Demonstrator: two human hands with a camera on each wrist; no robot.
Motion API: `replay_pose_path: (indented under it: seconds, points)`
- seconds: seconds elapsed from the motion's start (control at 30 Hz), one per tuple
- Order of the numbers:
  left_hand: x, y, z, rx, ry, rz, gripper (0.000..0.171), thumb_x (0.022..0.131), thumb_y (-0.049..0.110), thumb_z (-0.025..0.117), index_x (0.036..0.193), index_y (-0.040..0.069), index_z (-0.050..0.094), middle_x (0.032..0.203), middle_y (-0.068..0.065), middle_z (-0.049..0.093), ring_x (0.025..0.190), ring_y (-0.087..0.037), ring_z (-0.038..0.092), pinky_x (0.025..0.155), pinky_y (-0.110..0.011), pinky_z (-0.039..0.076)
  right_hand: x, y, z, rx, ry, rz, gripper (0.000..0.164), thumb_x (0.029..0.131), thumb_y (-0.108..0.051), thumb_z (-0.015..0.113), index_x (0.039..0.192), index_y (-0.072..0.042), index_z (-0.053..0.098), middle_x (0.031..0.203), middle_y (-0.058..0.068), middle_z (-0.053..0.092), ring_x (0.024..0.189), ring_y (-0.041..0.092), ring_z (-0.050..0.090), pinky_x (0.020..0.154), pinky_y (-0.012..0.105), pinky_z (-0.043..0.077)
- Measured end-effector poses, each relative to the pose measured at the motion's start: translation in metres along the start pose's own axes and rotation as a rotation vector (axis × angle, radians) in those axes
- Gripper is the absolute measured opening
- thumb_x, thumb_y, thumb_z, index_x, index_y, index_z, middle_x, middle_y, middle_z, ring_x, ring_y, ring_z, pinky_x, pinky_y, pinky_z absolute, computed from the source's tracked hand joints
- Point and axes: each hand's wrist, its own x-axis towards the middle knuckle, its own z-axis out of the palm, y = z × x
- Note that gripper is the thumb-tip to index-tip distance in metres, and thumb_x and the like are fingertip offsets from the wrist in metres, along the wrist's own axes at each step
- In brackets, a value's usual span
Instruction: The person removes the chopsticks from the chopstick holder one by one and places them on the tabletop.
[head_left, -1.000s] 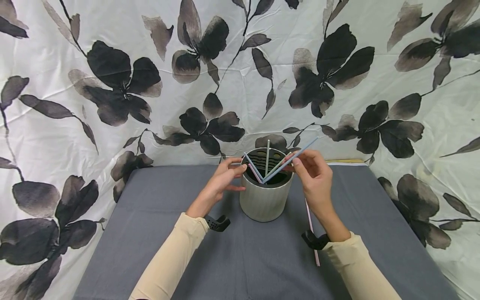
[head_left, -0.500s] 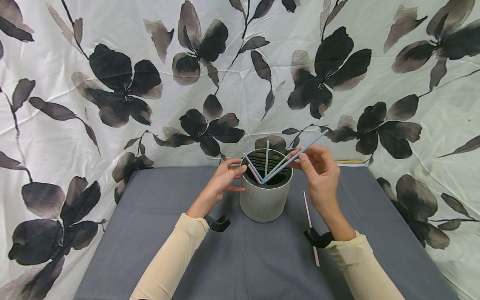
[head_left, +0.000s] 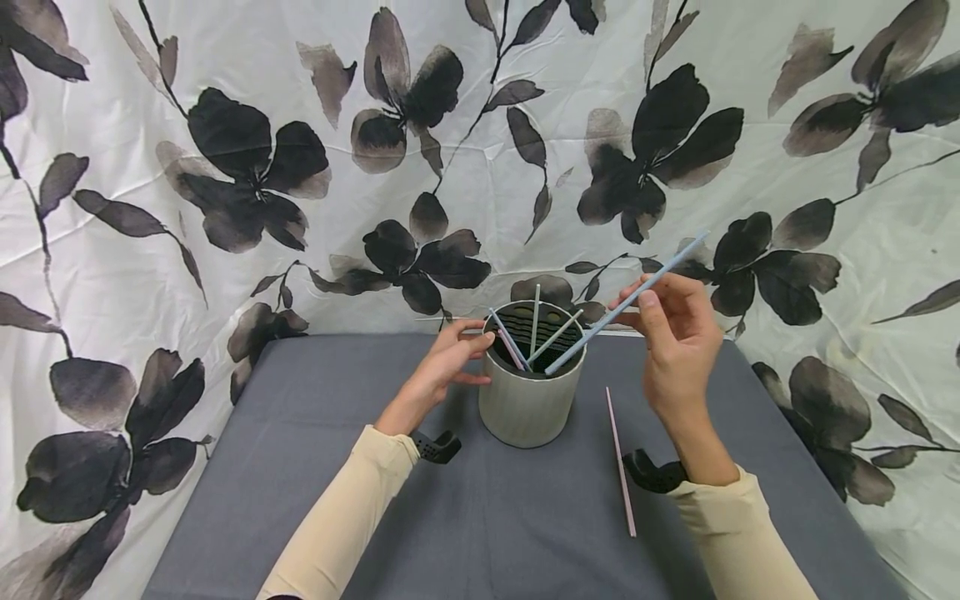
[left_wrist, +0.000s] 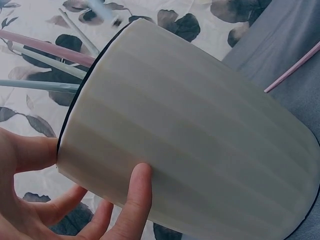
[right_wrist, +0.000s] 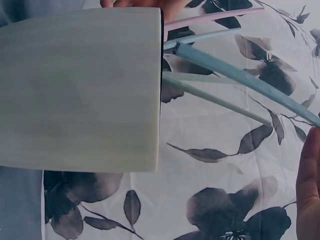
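A pale ribbed cylindrical holder with a dark inside stands upright on the grey cloth. My left hand grips its left side near the rim; in the left wrist view the fingers lie against the wall. My right hand pinches a blue straw between thumb and fingers, up and to the right of the holder. That straw slants, its lower end just outside the opening in the right wrist view. Several straws lean inside: two green ones, a pink one and a thinner blue one.
A pink straw lies on the grey cloth right of the holder, left of my right wrist. Behind the table's far edge hangs a white floral cloth. Both wrists wear black straps.
My right hand has moved up and right, drawing the blue straw out of the holder. The left hand keeps its grip on the holder, and the other straws stay put.
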Motion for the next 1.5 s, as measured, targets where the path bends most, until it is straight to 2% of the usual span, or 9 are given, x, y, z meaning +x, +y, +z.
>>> replay_pose_path:
  seconds: [0.37, 0.53, 0.77, 1.0, 1.13, 1.5]
  points:
    - [0.001, 0.000, 0.000, -0.004, 0.000, 0.005, 0.052, 0.105, 0.026, 0.065, 0.153, 0.013, 0.048, 0.151, -0.018, 0.051, 0.139, -0.043, 0.051, 0.079, -0.043, 0.069, -0.008, 0.004, -0.021, -0.092, -0.007, 0.072, 0.023, 0.100, 0.013, 0.057, 0.119, 0.025, 0.055, 0.093, 0.017, 0.073, 0.076, 0.022, 0.075, 0.066, 0.028, 0.067]
    - [0.002, 0.000, 0.001, -0.006, 0.003, 0.005, 0.052, 0.104, 0.026, 0.066, 0.152, 0.013, 0.049, 0.151, -0.017, 0.052, 0.140, -0.043, 0.050, 0.079, -0.043, 0.069, -0.017, 0.011, -0.041, -0.195, 0.007, 0.169, 0.027, 0.100, 0.008, 0.060, 0.122, 0.025, 0.054, 0.091, 0.011, 0.074, 0.073, 0.018, 0.073, 0.064, 0.023, 0.065]
    - [0.003, -0.001, 0.001, -0.010, 0.009, 0.010, 0.051, 0.104, 0.027, 0.065, 0.151, 0.014, 0.050, 0.150, -0.018, 0.052, 0.140, -0.043, 0.050, 0.076, -0.041, 0.069, -0.035, 0.016, -0.072, -0.495, -0.004, 0.403, 0.024, 0.103, -0.006, 0.065, 0.123, 0.008, 0.065, 0.091, 0.001, 0.074, 0.070, 0.011, 0.072, 0.062, 0.019, 0.063]
    - [0.002, -0.001, 0.000, -0.008, 0.009, 0.010, 0.051, 0.105, 0.028, 0.065, 0.151, 0.014, 0.050, 0.151, -0.017, 0.052, 0.140, -0.043, 0.050, 0.077, -0.041, 0.069, -0.056, 0.024, -0.104, -0.736, -0.127, 0.536, 0.023, 0.105, -0.016, 0.064, 0.124, -0.003, 0.066, 0.092, -0.013, 0.075, 0.075, 0.008, 0.073, 0.063, 0.023, 0.064]
    - [0.002, -0.001, 0.001, -0.009, 0.011, 0.009, 0.051, 0.105, 0.027, 0.065, 0.151, 0.014, 0.049, 0.151, -0.017, 0.051, 0.140, -0.043, 0.050, 0.078, -0.042, 0.069, -0.069, 0.029, -0.119, -0.761, -0.152, 0.615, 0.022, 0.106, -0.019, 0.064, 0.123, -0.006, 0.065, 0.091, -0.018, 0.074, 0.076, 0.005, 0.072, 0.064, 0.024, 0.064]
    - [0.003, -0.004, 0.001, -0.006, 0.009, 0.023, 0.052, 0.105, 0.027, 0.066, 0.152, 0.013, 0.049, 0.152, -0.018, 0.051, 0.141, -0.044, 0.049, 0.083, -0.045, 0.069, -0.091, 0.045, -0.155, -0.715, -0.107, 0.782, 0.014, 0.106, -0.020, 0.064, 0.117, -0.013, 0.068, 0.087, -0.020, 0.075, 0.077, 0.003, 0.071, 0.062, 0.027, 0.064]
